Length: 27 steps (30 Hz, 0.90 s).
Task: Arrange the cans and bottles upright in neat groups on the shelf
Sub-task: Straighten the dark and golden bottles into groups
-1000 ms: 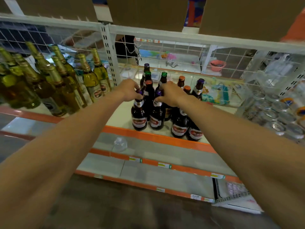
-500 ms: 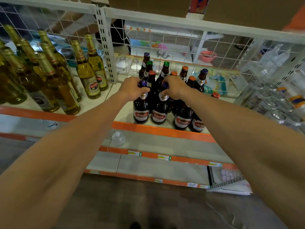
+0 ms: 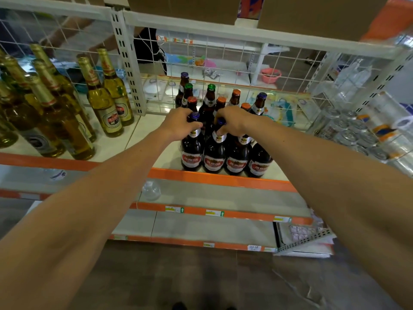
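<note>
Several dark brown bottles with red labels stand upright in a tight group on the white shelf (image 3: 154, 139) with its orange front edge. My left hand (image 3: 180, 124) grips the neck of the front-left dark bottle (image 3: 191, 151), which has a purple cap. My right hand (image 3: 232, 120) grips the neck of the dark bottle next to it (image 3: 214, 155), which has a blue cap. More dark bottles with orange, green and purple caps (image 3: 235, 97) stand behind my hands.
Golden bottles (image 3: 105, 108) stand upright on the left of the shelf, past a white upright post (image 3: 129, 70). Wrapped packs of cans (image 3: 357, 135) lie at the right. A wire grid backs the shelf. Lower shelves sit below, one with a clear glass object (image 3: 152, 190).
Both hands have drawn the two front bottles nearer to the shelf's front edge, into a row with the two bottles on their right. The camera has also shifted.
</note>
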Tool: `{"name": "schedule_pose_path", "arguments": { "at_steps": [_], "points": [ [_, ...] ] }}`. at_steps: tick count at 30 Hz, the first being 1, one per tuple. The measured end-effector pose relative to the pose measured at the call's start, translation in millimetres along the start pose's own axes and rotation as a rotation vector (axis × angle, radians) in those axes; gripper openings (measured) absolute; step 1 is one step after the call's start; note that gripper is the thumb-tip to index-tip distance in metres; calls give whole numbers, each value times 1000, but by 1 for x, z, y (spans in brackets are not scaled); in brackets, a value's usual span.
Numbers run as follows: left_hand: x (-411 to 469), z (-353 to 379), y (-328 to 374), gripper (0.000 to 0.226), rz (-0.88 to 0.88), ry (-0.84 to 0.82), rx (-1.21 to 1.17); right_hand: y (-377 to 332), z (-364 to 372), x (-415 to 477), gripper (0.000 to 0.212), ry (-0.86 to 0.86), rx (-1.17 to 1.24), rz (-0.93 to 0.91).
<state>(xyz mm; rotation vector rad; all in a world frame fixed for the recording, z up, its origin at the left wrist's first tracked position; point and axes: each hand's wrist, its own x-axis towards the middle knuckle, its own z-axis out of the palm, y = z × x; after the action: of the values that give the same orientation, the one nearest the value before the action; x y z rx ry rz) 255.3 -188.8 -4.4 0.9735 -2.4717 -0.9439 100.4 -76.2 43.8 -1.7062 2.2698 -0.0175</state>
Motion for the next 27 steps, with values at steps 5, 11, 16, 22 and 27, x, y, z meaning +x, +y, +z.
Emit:
{"name": "schedule_pose_path", "arguments": {
  "at_steps": [5,11,16,22,27],
  "points": [
    [1,-6,-6,23,22,-52,-27,4,-1,2,35,-24,16,-22],
    [-2,-3,-8,21,37,-28,-49,9,2,4,35,-14,33,-41],
    [1,0,-8,23,27,-14,-74,11,1,6,39,-23,39,-43],
    [-6,-1,-12,25,35,-22,-86,11,0,4,49,-14,42,-24],
    [-7,-7,-3,20,21,-91,-88,11,-1,3,59,-19,55,16]
  ]
}}
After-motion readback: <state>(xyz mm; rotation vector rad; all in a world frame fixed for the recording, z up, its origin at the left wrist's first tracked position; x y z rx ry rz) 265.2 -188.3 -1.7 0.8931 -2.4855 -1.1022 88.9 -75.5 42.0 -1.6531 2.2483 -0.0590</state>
